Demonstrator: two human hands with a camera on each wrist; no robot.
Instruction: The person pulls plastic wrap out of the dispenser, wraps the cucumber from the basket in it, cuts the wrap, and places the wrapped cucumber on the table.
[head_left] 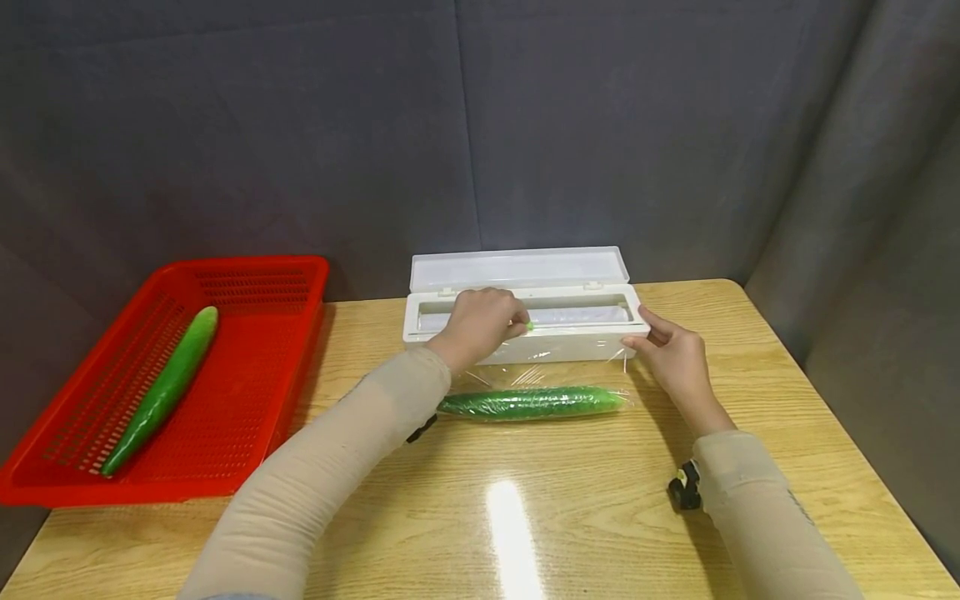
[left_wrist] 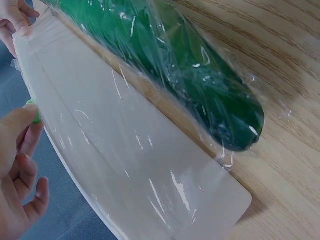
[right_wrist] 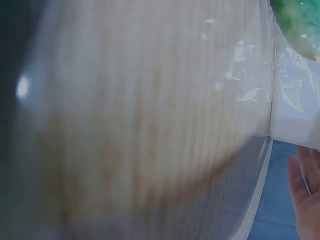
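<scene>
A white cling film dispenser stands at the back of the table with its lid raised and a film roll inside. My left hand pinches a small green slider on its front top edge, near the middle; the left wrist view shows the slider at the thumb tip. My right hand grips the dispenser's right end, thumb at the front corner. In front lies a cucumber covered in clear film, its left tip hidden by my left arm. Film drapes over the dispenser's front.
A red plastic basket stands on the left of the wooden table, with an unwrapped cucumber lying in it. A grey curtain hangs behind and on the right. Much of the right wrist view is blurred.
</scene>
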